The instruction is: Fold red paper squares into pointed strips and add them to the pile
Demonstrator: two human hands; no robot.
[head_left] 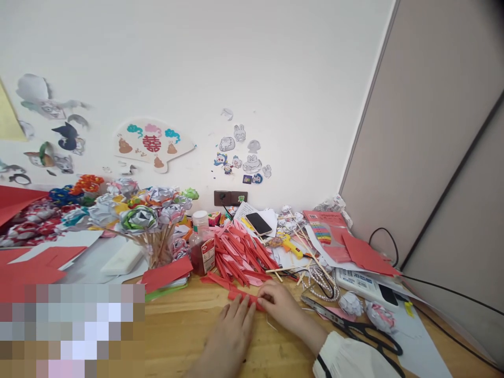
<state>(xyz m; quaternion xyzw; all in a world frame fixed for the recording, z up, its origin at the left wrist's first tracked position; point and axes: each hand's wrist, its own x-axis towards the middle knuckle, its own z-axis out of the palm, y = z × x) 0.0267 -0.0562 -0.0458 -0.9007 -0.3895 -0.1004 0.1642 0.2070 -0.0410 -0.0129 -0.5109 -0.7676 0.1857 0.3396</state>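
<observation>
A folded strip of red paper [244,297] lies on the wooden table [177,325] before me. My left hand [235,324] rests on it from the near side, fingers stretched out flat over its lower edge. At the strip's right end my right hand [276,300] is closed, thumb and fingertips pinching the paper. Just beyond both hands is a heap of folded red and pink paper strips [242,252]. Big black-handled scissors [346,323] lie to the right of my right forearm.
A sauce bottle [202,251], a cup of thin sticks [157,249] and paper flowers [142,215] crowd the left back. A phone [259,223], a yellow glue gun [290,245], bead strings [321,283] and crumpled paper balls [350,303] lie to the right. Pixelation covers the lower left.
</observation>
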